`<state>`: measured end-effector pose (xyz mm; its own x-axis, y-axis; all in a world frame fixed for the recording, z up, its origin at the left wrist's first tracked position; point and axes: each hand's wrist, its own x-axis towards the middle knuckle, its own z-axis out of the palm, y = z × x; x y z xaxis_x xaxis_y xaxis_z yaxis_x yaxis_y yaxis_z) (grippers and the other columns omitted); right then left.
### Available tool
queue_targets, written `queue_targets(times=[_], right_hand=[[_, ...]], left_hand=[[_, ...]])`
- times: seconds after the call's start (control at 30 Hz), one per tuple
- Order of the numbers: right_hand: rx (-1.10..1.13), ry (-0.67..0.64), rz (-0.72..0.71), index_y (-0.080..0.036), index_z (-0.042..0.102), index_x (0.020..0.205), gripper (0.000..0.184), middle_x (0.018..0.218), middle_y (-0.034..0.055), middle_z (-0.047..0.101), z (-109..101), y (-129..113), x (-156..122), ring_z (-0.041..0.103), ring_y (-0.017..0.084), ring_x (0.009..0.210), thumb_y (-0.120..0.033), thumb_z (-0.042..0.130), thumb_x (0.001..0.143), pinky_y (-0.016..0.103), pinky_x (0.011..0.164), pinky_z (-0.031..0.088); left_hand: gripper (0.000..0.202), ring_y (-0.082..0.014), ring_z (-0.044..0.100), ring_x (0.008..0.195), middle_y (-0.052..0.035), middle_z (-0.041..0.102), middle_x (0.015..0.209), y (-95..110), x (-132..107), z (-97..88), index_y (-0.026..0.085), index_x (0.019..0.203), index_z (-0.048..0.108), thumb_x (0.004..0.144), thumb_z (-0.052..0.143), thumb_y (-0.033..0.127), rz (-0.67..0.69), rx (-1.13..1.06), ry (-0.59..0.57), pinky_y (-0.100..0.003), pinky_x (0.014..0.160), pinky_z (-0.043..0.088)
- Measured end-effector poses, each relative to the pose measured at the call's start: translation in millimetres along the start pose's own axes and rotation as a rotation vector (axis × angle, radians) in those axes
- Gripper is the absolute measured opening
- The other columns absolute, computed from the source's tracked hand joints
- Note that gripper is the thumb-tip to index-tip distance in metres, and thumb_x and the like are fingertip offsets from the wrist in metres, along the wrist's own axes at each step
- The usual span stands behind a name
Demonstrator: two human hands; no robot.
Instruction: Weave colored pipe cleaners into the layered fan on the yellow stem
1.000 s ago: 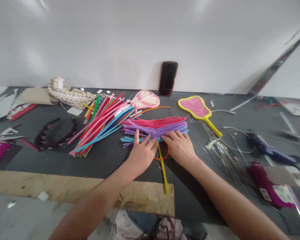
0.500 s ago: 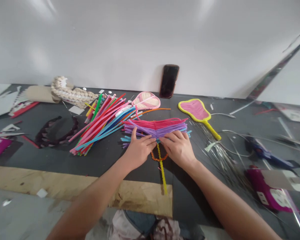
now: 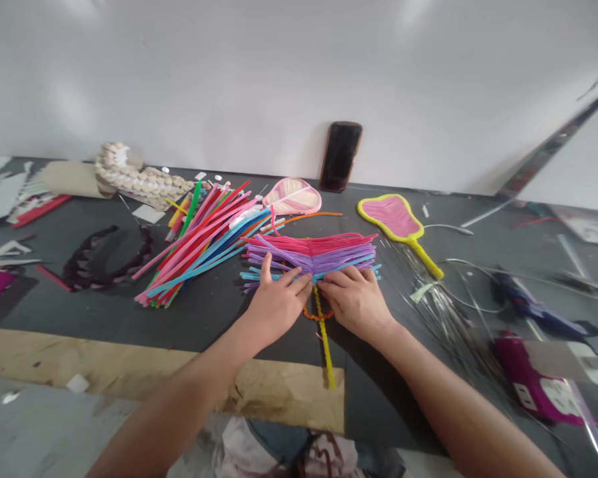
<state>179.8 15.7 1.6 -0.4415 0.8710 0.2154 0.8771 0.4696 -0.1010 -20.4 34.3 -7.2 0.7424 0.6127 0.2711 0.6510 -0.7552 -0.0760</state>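
Observation:
My left hand [image 3: 278,304] and my right hand [image 3: 355,301] press down side by side on a flat bundle of pink, purple and blue pipe cleaners [image 3: 311,255], their fingertips almost meeting at its middle. Below the bundle, a yellow pipe-cleaner stem [image 3: 325,342] runs toward me, and an orange pipe-cleaner loop [image 3: 317,314] shows under my fingertips. Part of the loop and the bundle's lower strands are hidden by my hands. A large heap of loose multicoloured pipe cleaners [image 3: 199,249] lies to the left of my left hand.
A yellow-rimmed pink pipe-cleaner fan [image 3: 391,218] and a pale pink one [image 3: 292,197] lie beyond the bundle. A phone [image 3: 340,157] leans on the wall. Silver wires [image 3: 441,312], a blue glue gun [image 3: 533,307] and a magenta package [image 3: 531,384] lie right.
The view shifts slightly. Both hands stay on the bundle, with their fingertips drawn slightly closer together.

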Motion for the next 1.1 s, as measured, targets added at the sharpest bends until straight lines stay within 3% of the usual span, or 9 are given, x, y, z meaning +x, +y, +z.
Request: queue_targets(times=[0.23,0.4,0.6,0.8,0.97,1.1], right_hand=[[0.007,-0.017,0.016,-0.024,0.072,0.1,0.022,0.098,0.0034,0.072,1,-1,0,0.052,0.02,0.093,-0.023,0.052,0.093,0.037,0.078,0.028],[0.072,0.013,0.037,-0.025,0.072,0.106,0.025,0.104,0.0042,0.072,6,3,-2,0.054,0.019,0.095,-0.025,0.049,0.096,0.035,0.079,0.031],[0.07,-0.01,0.03,-0.025,0.066,0.119,0.029,0.112,0.0055,0.07,4,6,-3,0.054,0.02,0.099,-0.034,0.049,0.097,0.035,0.082,0.032],[0.006,-0.063,-0.001,-0.028,0.066,0.119,0.029,0.115,0.0058,0.068,2,4,-2,0.054,0.022,0.101,-0.037,0.049,0.097,0.037,0.082,0.031],[0.097,0.031,-0.019,-0.025,0.068,0.117,0.028,0.111,0.0073,0.069,6,11,-5,0.055,0.021,0.1,-0.032,0.049,0.097,0.038,0.085,0.036],[0.217,0.212,0.101,-0.021,0.067,0.118,0.034,0.112,0.0091,0.069,5,21,-5,0.054,0.023,0.106,-0.029,0.041,0.099,0.039,0.09,0.043]], left_hand=[[0.032,-0.0257,0.058,0.119,-0.0043,0.069,0.122,6,2,-0.3,0.02,0.106,0.069,0.099,0.038,0.015,-0.008,0.027,-0.008,-0.071,0.113,0.001],[0.028,-0.0273,0.055,0.12,-0.0077,0.068,0.121,10,4,-5.5,0.02,0.106,0.069,0.095,0.044,0.014,-0.041,0.027,0.01,-0.067,0.114,0.013],[0.023,-0.0279,0.055,0.114,-0.0074,0.07,0.11,10,4,-10.4,0.021,0.103,0.069,0.093,0.049,0.016,-0.087,0.036,0.033,-0.067,0.112,0.017],[0.023,-0.0288,0.052,0.115,-0.0037,0.073,0.099,2,4,-12.1,0.026,0.105,0.069,0.092,0.051,0.017,-0.084,0.003,0.001,-0.067,0.109,0.018],[0.03,-0.025,0.054,0.113,-0.002,0.074,0.103,-14,2,-14.6,0.028,0.102,0.071,0.09,0.049,0.012,-0.022,-0.039,0.041,-0.062,0.109,0.018],[0.032,-0.0204,0.058,0.109,0.0,0.074,0.098,-23,2,-22.9,0.026,0.087,0.072,0.091,0.045,0.01,-0.085,-0.06,0.158,-0.055,0.112,0.021]])
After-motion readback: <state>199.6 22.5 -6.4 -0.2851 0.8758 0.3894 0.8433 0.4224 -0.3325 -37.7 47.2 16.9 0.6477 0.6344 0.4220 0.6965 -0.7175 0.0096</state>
